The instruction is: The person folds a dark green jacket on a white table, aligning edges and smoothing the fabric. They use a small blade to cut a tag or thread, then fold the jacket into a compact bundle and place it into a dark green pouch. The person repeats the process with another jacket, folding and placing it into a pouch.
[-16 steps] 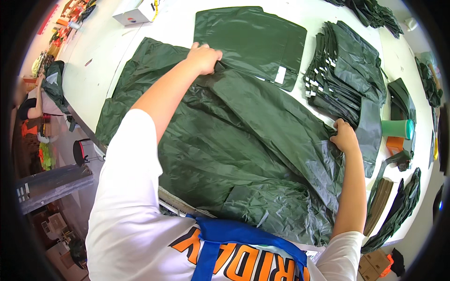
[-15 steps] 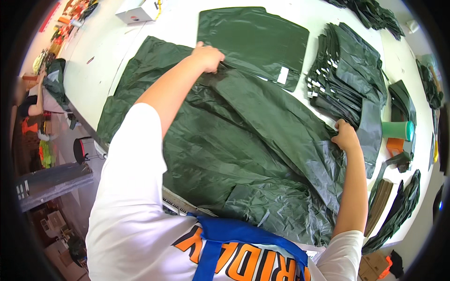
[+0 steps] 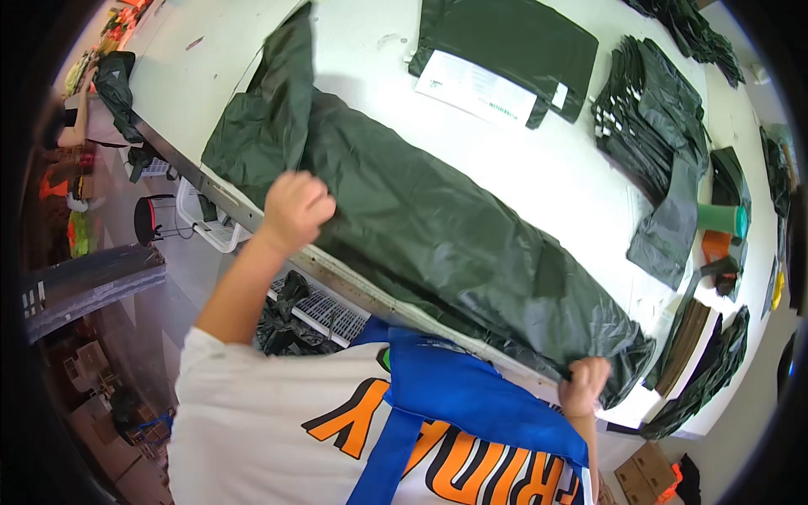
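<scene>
A dark green garment of slick, shiny fabric (image 3: 471,227) lies folded into a long band along the near edge of the table. Its left end stands up in a raised flap. My left hand (image 3: 295,212) is closed in a fist on its near edge, at the left. At the right end, my right hand (image 3: 585,383) grips the near edge of the same fabric, close to the table's rim. Beyond the garment lies a flat folded dark green piece (image 3: 513,50), with a white printed sheet (image 3: 475,88) on its near side.
A pile of dark green pieces with white tags (image 3: 665,109) lies at right on the white table (image 3: 362,50). Near it are a green cylinder (image 3: 720,219) and an orange box (image 3: 716,247). White baskets (image 3: 225,225) stand below the edge. Another person's arm (image 3: 77,126) shows far left.
Both hands have come toward me, drawing the far edge of the fabric over. The spread garment is now a narrow band, and the printed sheet is uncovered.
</scene>
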A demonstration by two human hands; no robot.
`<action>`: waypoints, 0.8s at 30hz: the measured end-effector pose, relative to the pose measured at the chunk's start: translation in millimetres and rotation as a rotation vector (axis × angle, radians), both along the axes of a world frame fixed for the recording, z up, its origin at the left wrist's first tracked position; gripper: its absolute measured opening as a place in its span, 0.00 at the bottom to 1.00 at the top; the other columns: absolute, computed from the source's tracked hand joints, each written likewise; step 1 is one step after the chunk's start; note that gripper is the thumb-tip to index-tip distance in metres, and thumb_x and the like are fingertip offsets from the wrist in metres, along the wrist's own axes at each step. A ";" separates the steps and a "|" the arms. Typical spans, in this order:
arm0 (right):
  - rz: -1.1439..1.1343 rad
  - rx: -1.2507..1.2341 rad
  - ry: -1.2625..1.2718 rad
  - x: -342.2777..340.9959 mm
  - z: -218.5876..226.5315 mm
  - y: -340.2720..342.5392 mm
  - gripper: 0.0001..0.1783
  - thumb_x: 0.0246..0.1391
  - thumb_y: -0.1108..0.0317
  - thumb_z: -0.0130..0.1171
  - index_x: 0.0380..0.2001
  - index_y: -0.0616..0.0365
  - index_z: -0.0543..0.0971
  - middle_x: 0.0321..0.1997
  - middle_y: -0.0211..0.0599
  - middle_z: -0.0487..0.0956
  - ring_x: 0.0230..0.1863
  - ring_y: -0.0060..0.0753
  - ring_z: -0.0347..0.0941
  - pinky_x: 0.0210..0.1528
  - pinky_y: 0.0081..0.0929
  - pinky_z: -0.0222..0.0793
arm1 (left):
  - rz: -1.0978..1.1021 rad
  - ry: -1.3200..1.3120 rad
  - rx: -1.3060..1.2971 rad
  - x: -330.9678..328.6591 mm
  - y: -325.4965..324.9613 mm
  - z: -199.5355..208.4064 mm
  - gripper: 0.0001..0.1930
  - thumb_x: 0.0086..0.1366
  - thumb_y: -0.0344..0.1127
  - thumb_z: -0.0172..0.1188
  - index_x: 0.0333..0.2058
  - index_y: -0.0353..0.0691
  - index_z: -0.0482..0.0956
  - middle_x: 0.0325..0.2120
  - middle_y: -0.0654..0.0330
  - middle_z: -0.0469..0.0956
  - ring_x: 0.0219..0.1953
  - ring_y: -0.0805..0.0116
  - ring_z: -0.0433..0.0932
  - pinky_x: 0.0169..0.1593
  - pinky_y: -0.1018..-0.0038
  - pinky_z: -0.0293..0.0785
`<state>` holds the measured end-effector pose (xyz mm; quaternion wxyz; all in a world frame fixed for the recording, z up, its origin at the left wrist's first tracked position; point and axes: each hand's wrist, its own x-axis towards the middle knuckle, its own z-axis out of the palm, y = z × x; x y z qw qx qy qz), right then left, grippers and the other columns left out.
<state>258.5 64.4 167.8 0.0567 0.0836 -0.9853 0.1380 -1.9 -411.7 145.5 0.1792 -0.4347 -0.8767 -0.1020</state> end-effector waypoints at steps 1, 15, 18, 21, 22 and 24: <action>0.000 0.011 -0.039 15.5 -16.2 -8.1 0.11 0.31 0.75 0.53 0.25 0.53 0.71 0.26 0.38 0.69 0.31 0.44 0.66 0.36 0.40 0.58 | 0.037 -0.086 -0.019 26.4 -9.2 -11.5 0.06 0.42 0.30 0.56 0.23 0.44 0.70 0.23 0.61 0.66 0.26 0.60 0.68 0.29 0.67 0.62; 0.030 -0.094 -0.222 15.6 -24.6 3.4 0.21 0.38 0.56 0.69 0.36 0.52 0.76 0.40 0.37 0.74 0.47 0.44 0.68 0.53 0.39 0.58 | 0.244 -0.505 -0.286 101.3 38.8 -51.0 0.42 0.56 0.53 0.61 0.66 0.51 0.53 0.69 0.47 0.37 0.69 0.37 0.39 0.65 0.41 0.40; -0.290 -0.071 -0.051 17.3 -20.4 63.5 0.23 0.39 0.76 0.57 0.45 0.55 0.74 0.51 0.42 0.73 0.57 0.49 0.65 0.59 0.44 0.57 | 0.249 -0.519 -0.263 104.2 45.7 -37.5 0.36 0.53 0.47 0.65 0.61 0.52 0.65 0.66 0.48 0.48 0.66 0.41 0.49 0.65 0.42 0.42; -0.523 0.118 -0.143 20.4 -28.4 132.4 0.39 0.35 0.81 0.51 0.57 0.51 0.67 0.60 0.41 0.67 0.64 0.50 0.57 0.65 0.45 0.50 | 0.166 -0.443 0.047 87.1 99.3 -12.1 0.25 0.53 0.42 0.64 0.51 0.45 0.73 0.55 0.52 0.66 0.57 0.48 0.64 0.60 0.53 0.57; -0.558 0.156 -0.247 25.1 -36.6 150.9 0.41 0.34 0.81 0.55 0.59 0.48 0.66 0.62 0.39 0.66 0.66 0.49 0.55 0.66 0.47 0.48 | 0.086 -0.490 0.099 77.0 132.2 -4.8 0.25 0.53 0.42 0.64 0.50 0.45 0.73 0.52 0.53 0.68 0.55 0.49 0.66 0.58 0.57 0.61; -0.522 0.193 -0.313 19.6 -40.8 162.6 0.40 0.34 0.80 0.58 0.57 0.45 0.67 0.60 0.38 0.68 0.65 0.48 0.58 0.67 0.49 0.47 | -0.025 -0.593 0.152 63.2 207.8 4.4 0.24 0.54 0.44 0.64 0.49 0.44 0.74 0.48 0.54 0.71 0.51 0.52 0.70 0.54 0.61 0.67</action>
